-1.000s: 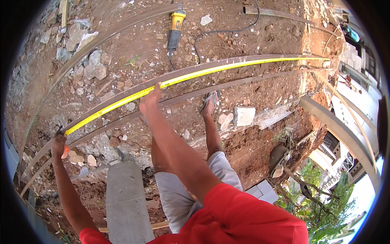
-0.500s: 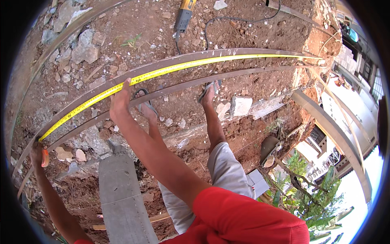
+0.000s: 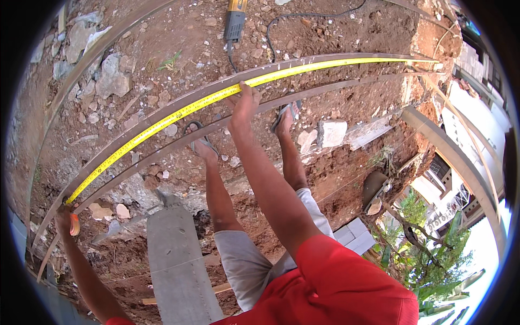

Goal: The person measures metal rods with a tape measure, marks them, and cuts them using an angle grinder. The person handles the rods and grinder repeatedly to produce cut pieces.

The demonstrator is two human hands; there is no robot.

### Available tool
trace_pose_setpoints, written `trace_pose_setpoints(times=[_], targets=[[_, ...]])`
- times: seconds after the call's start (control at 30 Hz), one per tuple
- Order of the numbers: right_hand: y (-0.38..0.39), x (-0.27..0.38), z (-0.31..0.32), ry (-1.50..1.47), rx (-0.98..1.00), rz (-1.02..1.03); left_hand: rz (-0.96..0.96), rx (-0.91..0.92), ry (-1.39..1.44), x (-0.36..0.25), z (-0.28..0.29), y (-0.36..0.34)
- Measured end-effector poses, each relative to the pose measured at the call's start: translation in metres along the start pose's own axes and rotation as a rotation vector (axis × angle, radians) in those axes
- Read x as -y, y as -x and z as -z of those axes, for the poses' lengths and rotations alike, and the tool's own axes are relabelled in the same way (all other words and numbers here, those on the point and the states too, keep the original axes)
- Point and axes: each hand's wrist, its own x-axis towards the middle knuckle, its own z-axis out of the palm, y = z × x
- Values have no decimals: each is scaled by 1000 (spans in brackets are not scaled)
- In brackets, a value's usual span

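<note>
A yellow tape measure blade (image 3: 179, 115) is drawn out along a long brown metal bar (image 3: 212, 88), from the far left toward the right. My left hand (image 3: 63, 221) is closed around the tape's orange case (image 3: 75, 225) at the bar's left end, with most of its fingers hidden. Around the middle of the bar, my right hand (image 3: 245, 105) grips the blade against the bar, a fingertip on its upper edge. A second, thinner brown bar (image 3: 184, 140) runs on my side of the first, passing under my right wrist.
A power tool (image 3: 234, 24) with a black cord lies beyond the bars. Rubble chunks (image 3: 114, 76) sit at the far left. Nearer are a grey concrete slab (image 3: 179, 254) across a dug trench and a white block (image 3: 331, 133). A curved beam (image 3: 455, 168) stands at right.
My right hand has slid rightward along the tape to about the bar's middle. My left hand stays on the case. One foot has shifted, and the view has moved slightly.
</note>
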Motion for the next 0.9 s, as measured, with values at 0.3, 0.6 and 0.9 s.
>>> trace_pose_setpoints(times=[0.3, 0.6, 0.9], targets=[[-247, 136, 102, -81, -76, 232, -174, -23, -613, 16, 13, 6], [-229, 143, 88, -364, 167, -42, -346, -167, -786, 11, 27, 96], [-163, 95, 48, -380, 51, 7, 472, -161, -259, 6, 59, 200]])
